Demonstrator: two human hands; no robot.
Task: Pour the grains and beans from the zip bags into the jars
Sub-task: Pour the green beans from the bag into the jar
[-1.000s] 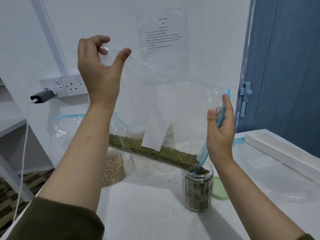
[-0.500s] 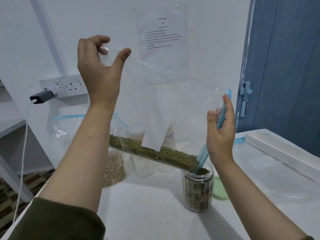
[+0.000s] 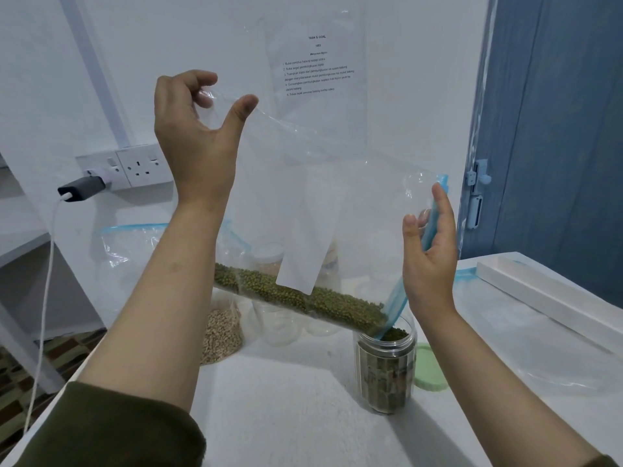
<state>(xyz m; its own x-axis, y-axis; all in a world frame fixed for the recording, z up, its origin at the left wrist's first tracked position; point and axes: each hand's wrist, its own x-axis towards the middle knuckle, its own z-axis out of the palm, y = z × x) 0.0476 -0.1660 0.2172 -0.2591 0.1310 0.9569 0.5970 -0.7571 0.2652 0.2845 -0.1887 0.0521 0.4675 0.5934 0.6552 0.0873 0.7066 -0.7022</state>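
Note:
A clear zip bag (image 3: 354,183) with a blue zip strip hangs tilted in the air, green mung beans (image 3: 303,303) lying along its lower edge. My left hand (image 3: 194,136) pinches the bag's raised bottom corner. My right hand (image 3: 428,254) holds the blue zip edge, and the bag's low open corner sits in the mouth of a clear jar (image 3: 386,369) on the white table (image 3: 286,416). The jar is nearly full of green beans. Its green lid (image 3: 431,367) lies flat just to the right.
A second zip bag (image 3: 220,335) with pale grains stands behind my left arm, beside several empty clear jars (image 3: 279,328). An empty flat bag (image 3: 556,362) and a white box (image 3: 546,294) lie at right. A wall socket (image 3: 135,166) with a charger is at left.
The hands and bag have stayed almost still. The line of beans in the bag is slightly shorter.

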